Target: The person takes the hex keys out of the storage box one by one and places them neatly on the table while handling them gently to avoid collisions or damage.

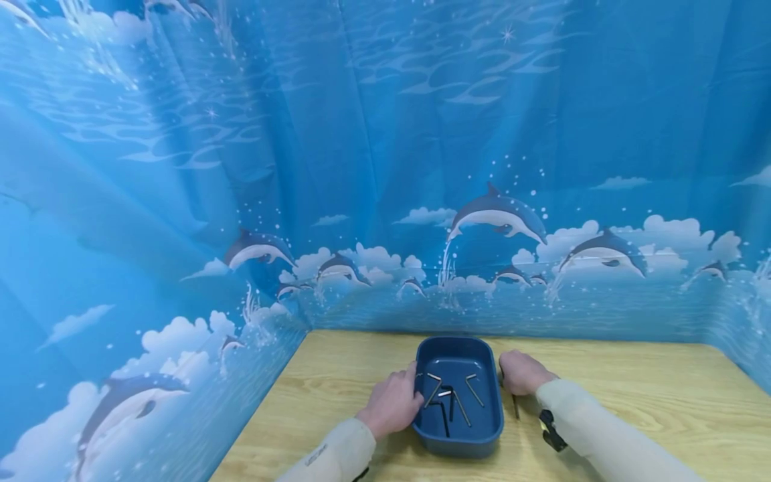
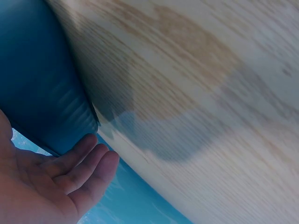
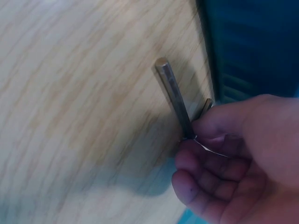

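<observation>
A dark blue plastic bin [image 1: 458,445] stands on the wooden table with several L-shaped hex keys [image 1: 461,408] in it, some brassy, some black. At its left side my left hand [image 1: 393,404] grips the rim with thumb and forefinger; the other fingers [image 2: 96,175] hang loosely beside the outer wall. My right hand [image 1: 523,372] is just right of the bin, close over the table. Its thumb and forefinger pinch a metal hex key [image 3: 174,95], whose long arm points away from the fingers. The bend of this key is partly hidden by the fingertips.
The light wooden table [image 1: 650,395] runs out on both sides of the bin. A blue curtain [image 1: 385,167] printed with dolphins and clouds hangs along the table's back and left edges. A dark band [image 1: 551,430] sits around the right sleeve.
</observation>
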The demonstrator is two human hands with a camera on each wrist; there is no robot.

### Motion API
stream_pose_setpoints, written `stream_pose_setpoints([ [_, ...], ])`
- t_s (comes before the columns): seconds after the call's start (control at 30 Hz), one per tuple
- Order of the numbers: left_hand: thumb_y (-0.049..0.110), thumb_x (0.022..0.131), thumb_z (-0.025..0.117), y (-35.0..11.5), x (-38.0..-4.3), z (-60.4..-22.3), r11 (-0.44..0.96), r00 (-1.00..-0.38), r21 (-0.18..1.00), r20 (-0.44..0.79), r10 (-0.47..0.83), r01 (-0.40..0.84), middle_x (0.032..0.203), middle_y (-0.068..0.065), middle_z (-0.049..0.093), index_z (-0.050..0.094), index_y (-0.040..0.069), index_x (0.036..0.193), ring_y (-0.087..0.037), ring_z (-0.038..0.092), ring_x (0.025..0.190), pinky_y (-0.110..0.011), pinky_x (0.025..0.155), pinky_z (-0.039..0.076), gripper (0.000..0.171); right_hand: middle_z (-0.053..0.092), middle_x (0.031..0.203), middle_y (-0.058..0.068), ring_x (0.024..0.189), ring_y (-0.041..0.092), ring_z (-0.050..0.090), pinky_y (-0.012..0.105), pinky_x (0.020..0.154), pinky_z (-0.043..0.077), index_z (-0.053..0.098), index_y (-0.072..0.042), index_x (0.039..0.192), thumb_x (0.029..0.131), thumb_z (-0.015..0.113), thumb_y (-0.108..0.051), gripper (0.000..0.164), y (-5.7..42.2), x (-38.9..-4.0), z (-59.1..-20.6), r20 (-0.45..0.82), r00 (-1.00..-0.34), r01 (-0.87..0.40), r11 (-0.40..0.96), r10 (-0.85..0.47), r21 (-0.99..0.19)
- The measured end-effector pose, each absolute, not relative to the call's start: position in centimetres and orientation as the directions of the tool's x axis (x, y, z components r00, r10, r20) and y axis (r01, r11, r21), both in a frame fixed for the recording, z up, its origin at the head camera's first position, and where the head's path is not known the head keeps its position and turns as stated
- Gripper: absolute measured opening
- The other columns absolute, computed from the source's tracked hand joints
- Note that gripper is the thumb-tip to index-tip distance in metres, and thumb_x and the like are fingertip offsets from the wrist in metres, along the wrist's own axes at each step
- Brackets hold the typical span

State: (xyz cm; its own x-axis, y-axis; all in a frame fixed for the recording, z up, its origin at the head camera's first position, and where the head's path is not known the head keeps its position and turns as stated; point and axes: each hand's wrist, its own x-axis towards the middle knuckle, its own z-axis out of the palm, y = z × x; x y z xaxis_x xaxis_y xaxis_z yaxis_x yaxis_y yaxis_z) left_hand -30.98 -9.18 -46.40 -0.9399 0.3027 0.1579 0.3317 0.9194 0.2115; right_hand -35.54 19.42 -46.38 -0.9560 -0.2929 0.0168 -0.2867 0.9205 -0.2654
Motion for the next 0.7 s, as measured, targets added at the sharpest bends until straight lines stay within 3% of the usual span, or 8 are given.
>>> stream_pose_setpoints([
  [0.17, 0.027, 0.097, 0.059, -9.2, -30.9, -46.3, 0.922, -0.940, 0.205, 0.157, 0.302, 0.330, 0.129, -0.015, 0.067, 0.043, 0.002, 0.151, -0.028, 0.065, 0.115, -0.046, 0.091, 0.055, 0.061, 0.052, 0.061, 0.002, 0.056, 0.018, 0.045, 0.032, 0.053, 0.040, 0.055, -0.010, 0.062, 0.076, 0.061, 0.006, 0.022, 19.4, -35.5, -46.1, 0.021, -0.958, -0.282, 0.919, -0.287, -0.276],
  [0.53, 0.025, 0.095, 0.059, -9.2, -31.1, -46.5, 0.917, -0.935, 0.207, 0.176, 0.309, 0.342, 0.129, -0.016, 0.066, 0.044, 0.001, 0.149, -0.029, 0.065, 0.114, -0.046, 0.092, 0.055, 0.062, 0.056, 0.061, 0.003, 0.054, 0.017, 0.051, 0.033, 0.053, 0.043, 0.059, -0.009, 0.068, 0.092, 0.065, -0.010, 0.024, 19.4, -35.5, -43.7, 0.015, -0.962, -0.265, 0.921, -0.272, -0.287],
  [0.7, 0.025, 0.095, 0.059, -9.4, -31.0, -46.6, 0.913, -0.932, 0.212, 0.184, 0.313, 0.348, 0.128, -0.015, 0.067, 0.043, 0.001, 0.150, -0.029, 0.065, 0.113, -0.046, 0.091, 0.055, 0.062, 0.048, 0.056, 0.001, 0.049, 0.014, 0.043, 0.031, 0.051, 0.039, 0.057, -0.010, 0.066, 0.091, 0.062, -0.007, 0.026, 19.0, -35.7, -42.3, 0.043, -0.959, -0.279, 0.913, -0.279, -0.298],
])
